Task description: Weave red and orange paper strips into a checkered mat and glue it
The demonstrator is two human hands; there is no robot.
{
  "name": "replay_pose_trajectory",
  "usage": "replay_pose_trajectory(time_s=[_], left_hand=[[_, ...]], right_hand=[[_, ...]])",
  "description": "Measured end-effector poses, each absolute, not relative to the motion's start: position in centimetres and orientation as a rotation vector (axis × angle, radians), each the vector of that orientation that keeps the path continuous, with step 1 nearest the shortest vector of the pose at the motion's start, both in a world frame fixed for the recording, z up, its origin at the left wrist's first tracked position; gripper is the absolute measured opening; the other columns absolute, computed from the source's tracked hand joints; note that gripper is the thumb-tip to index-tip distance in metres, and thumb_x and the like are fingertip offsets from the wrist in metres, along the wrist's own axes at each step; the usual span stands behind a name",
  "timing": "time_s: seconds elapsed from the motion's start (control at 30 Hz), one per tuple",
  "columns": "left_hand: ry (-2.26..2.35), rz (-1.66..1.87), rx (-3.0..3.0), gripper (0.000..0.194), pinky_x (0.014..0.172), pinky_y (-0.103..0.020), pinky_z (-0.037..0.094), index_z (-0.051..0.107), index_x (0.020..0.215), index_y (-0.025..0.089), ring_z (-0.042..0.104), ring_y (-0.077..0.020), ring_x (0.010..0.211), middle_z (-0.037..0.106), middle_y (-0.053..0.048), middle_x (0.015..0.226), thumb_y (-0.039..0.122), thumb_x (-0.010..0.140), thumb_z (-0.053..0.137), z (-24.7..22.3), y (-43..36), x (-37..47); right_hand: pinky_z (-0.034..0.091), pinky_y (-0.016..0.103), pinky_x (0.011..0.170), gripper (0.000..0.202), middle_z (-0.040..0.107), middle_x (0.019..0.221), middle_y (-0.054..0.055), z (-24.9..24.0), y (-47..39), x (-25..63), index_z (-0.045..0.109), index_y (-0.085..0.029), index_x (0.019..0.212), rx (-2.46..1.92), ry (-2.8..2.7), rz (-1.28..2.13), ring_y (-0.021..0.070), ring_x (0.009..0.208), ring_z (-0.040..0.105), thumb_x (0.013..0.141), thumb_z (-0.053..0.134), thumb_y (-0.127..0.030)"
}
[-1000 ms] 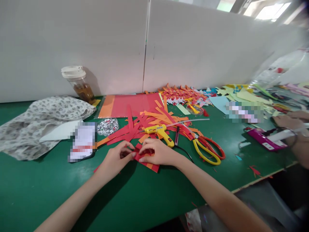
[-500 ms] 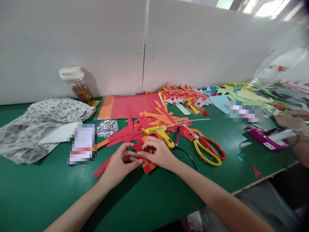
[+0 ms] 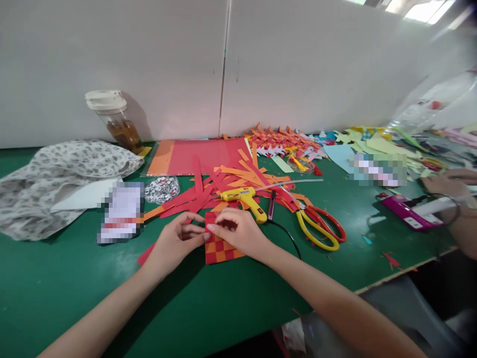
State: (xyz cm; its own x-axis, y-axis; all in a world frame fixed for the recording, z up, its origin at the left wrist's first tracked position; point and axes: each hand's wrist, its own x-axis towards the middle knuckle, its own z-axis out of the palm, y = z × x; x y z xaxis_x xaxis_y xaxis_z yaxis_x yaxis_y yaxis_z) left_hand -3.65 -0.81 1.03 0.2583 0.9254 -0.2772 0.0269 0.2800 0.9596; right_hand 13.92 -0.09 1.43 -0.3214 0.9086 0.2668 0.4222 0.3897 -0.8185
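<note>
Between my two hands is a woven paper piece in a red and orange checkerboard, with plain red at its upper left. My right hand pinches it from the right, thumb and fingers closed over its upper part and hiding some of it. At its left edge, my left hand holds the red part between thumb and bent fingers. Just beyond my hands lies a yellow glue gun with a clear glue stick in its back. Red and orange paper strips spread loosely under and around it.
Scissors with yellow and red handles lie to the right. A bag of googly eyes, a patterned cloth and a tea bottle are at left. Finished woven fish lie by the wall. Another person's hand is far right.
The woven piece has turned, and more of its checkered face shows below my right hand. Both hands stay on it. The view has shifted slightly.
</note>
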Motion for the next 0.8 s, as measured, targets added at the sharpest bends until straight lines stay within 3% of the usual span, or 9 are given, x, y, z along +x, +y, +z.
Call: replay_pose_trajectory(time_s=[0.5,0.8], left_hand=[[1.092,0.883,1.072,0.029,0.061,-0.015,0.047,0.053,0.075,0.017,0.063,-0.0076,0.061,0.068,0.003,0.064,0.015,0.057,0.076,0.76,-0.42,-3.63],[1.069,0.917,1.109,0.030,0.060,-0.018,0.048,0.051,0.077,0.017,0.061,-0.0076,0.061,0.064,0.005,0.065,0.018,0.060,0.076,0.60,-0.71,-3.58]], right_hand=[[0.033,0.022,0.050,0.021,0.047,0.059,-0.003,1.23,0.12,13.68,0.055,-0.016,0.062,-1.181,-1.934,0.826,0.0078,0.052,0.041,0.081,0.060,-0.023],[0.039,0.023,0.054,0.018,0.057,0.066,0.000,1.16,-0.04,13.74,0.063,-0.015,0.069,-1.131,-1.948,0.795,0.0098,0.058,0.049,0.082,0.060,-0.028]])
